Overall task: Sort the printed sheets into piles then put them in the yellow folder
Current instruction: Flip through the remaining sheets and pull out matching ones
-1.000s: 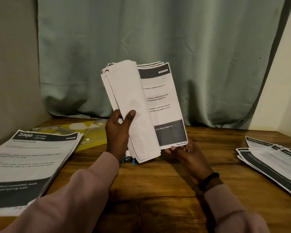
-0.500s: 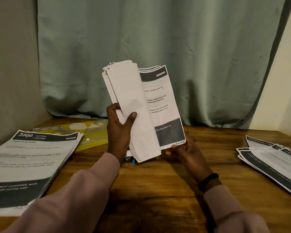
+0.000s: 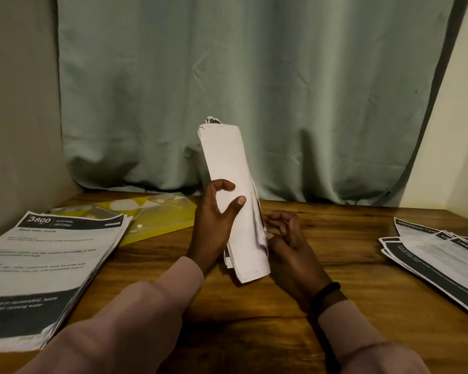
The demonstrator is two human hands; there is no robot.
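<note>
Wooden table (image 3: 322, 265) in a corner, grey-green curtain (image 3: 254, 90) hanging behind it. Left hand (image 3: 216, 225) grips a folded bundle of printed sheets (image 3: 235, 206), thumb across the blank white outer face, fingers wrapped round the left edge. Bundle stands near upright over the table centre, tilted slightly left at the top, dark print peeking out at the top end. Right hand (image 3: 287, 238) sits against the bundle's right edge low down, fingers curled; whether it's actually pinching the pages can't be told, that edge is blurred. Black band (image 3: 326, 292) on the right wrist. Left pile (image 3: 46, 265) lies flat at the table's left, "3800 KITCHEN" header on top. Yellow folder (image 3: 157, 217) lies behind it, partly under the pile's corner. Right pile (image 3: 441, 255), fanned, at the table's right edge.
</note>
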